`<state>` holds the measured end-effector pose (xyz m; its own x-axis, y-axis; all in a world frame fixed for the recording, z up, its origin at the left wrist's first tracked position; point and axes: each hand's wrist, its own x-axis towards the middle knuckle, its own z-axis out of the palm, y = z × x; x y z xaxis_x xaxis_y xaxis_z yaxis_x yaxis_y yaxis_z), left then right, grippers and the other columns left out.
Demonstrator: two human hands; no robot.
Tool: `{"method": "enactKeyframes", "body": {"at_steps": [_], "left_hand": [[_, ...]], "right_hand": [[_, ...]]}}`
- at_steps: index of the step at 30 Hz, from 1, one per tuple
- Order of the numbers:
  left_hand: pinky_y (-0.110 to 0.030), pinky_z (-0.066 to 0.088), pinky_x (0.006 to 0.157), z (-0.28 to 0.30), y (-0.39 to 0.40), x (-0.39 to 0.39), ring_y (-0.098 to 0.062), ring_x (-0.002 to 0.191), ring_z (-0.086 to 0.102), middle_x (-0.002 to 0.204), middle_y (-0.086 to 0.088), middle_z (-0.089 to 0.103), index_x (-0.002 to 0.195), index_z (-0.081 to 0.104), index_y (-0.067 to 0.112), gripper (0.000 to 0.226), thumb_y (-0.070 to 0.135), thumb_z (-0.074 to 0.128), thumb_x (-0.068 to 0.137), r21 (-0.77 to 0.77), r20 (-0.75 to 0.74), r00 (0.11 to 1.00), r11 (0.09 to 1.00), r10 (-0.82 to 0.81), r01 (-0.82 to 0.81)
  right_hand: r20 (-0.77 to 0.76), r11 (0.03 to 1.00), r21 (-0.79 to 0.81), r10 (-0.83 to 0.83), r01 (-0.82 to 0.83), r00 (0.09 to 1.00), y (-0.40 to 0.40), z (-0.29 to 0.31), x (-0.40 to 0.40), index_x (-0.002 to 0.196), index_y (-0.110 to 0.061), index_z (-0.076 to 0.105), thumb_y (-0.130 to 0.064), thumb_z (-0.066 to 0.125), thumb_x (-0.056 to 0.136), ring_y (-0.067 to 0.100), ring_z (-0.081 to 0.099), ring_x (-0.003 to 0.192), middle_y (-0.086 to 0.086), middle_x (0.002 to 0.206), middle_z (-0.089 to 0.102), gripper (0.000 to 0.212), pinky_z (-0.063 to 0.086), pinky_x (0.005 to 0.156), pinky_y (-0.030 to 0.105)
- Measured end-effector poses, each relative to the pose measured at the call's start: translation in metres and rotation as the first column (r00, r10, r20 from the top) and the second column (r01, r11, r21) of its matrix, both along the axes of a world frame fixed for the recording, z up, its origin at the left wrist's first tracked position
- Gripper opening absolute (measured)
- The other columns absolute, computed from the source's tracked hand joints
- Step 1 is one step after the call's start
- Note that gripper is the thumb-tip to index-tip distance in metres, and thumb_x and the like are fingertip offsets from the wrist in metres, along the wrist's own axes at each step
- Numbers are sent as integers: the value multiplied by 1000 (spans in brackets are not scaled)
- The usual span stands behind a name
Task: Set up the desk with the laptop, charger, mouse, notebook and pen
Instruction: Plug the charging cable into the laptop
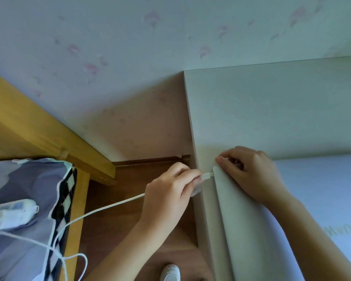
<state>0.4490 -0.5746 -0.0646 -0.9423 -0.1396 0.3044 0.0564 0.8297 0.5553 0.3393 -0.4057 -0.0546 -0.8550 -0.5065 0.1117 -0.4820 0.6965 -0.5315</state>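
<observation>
A closed pale laptop (249,230) lies along the left edge of the white desk (272,110). My left hand (168,191) pinches the white plug (208,176) of the charger cable (101,208) against the laptop's left rear corner. My right hand (251,171) rests on the laptop's back corner, fingers curled over its edge. The cable runs down and left to a white power strip (10,213) on the bed. Mouse, notebook and pen are out of view.
A wooden bed frame (39,126) with patterned bedding (28,199) stands at the left. Brown wooden floor (130,230) fills the gap between bed and desk, with a white shoe (170,272) at the bottom. A light blue mat (322,189) covers the desk's right part.
</observation>
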Motion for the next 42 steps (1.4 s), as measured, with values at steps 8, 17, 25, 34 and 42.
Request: {"method": "enactKeyframes", "body": {"at_steps": [8,17,25,34,42], "left_hand": [[-31,57,58,-12,0,-2,-11,80,67,94,6,72,109,73,16,24,17,64,87,-7,-92,995,999,-48,48],[-37,53,60,2,4,-12,-16,77,68,90,4,73,105,74,16,23,6,68,85,24,-212,977,999,-35,41],[-39,52,65,1,3,-11,-19,80,69,90,1,73,104,74,14,24,2,66,85,32,-249,967,998,-50,59],[-36,55,63,-6,10,-12,-20,80,68,89,-5,72,104,74,9,22,2,60,88,143,-228,971,984,-75,110],[-36,55,66,-13,19,-7,-22,83,67,90,-5,71,104,74,8,24,1,57,89,215,-237,969,969,-72,125]], "right_hand": [[66,986,133,-113,103,991,-16,10,-10,68,-30,53,-52,49,89,4,43,54,-11,50,47,31,25,65,28],[119,985,6,-170,170,978,-14,20,-13,61,-20,57,-56,58,82,11,49,52,-3,52,57,42,36,52,23],[247,973,-137,-147,185,958,-7,25,-21,59,-21,58,-58,63,75,5,41,45,-9,48,54,40,43,57,31],[212,975,-138,-145,177,966,-7,20,-23,60,-22,59,-62,60,72,5,39,43,-12,46,52,41,36,54,26],[265,974,-175,-92,142,960,-9,24,-18,57,-13,59,-44,69,79,5,38,44,1,48,53,39,34,49,24]]}}
